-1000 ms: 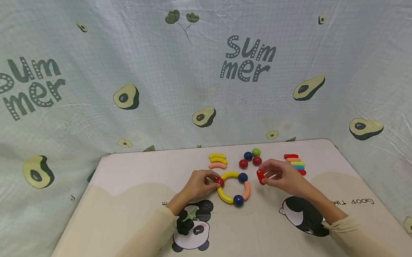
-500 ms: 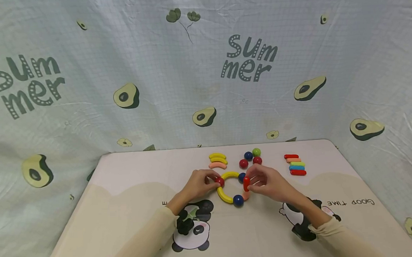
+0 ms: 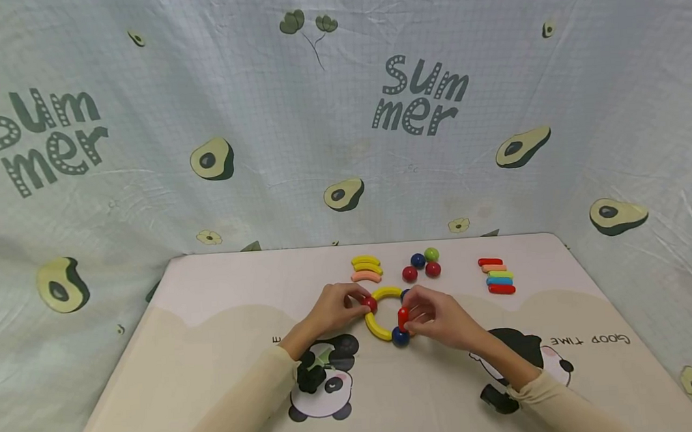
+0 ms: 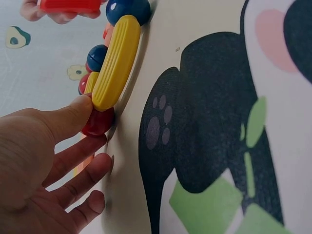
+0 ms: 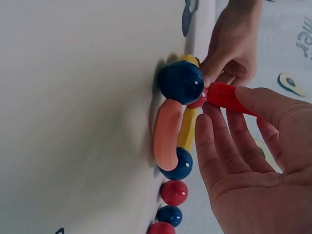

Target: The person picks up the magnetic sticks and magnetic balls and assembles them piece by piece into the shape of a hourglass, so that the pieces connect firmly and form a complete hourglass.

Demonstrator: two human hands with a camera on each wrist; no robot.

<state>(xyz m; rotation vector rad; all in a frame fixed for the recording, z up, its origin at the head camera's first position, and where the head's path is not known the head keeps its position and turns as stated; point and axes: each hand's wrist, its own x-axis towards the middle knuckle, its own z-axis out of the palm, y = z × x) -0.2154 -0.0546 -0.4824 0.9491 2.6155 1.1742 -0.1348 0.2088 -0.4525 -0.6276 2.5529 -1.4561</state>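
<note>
My left hand [image 3: 336, 308] pinches a red ball [image 3: 371, 304] at the left of a ring of balls and curved sticks lying on the table. Thumb and fingers of my right hand [image 3: 442, 315] hold a red stick [image 3: 403, 319] upright. In the right wrist view, the stick's lower end is just above the ring's front blue ball [image 5: 180, 82], seemingly apart from it. A yellow curved stick [image 4: 117, 63] joins the red ball to that blue ball. On the ring's right, a salmon curved stick [image 5: 167, 136] links two blue balls; in the head view my right hand mostly hides it.
Behind the ring lie two loose red balls, a blue ball [image 3: 418, 260] and a green ball [image 3: 431, 254]. Curved sticks [image 3: 367, 265] are stacked at the back left of these. A row of several straight sticks [image 3: 499, 274] lies right. A printed curtain [image 3: 258, 116] hangs behind the table [image 3: 209, 295].
My right hand has carried the red stick leftward from the right side of the ring, then toward its front blue ball. The left hand has stayed on the red ball.
</note>
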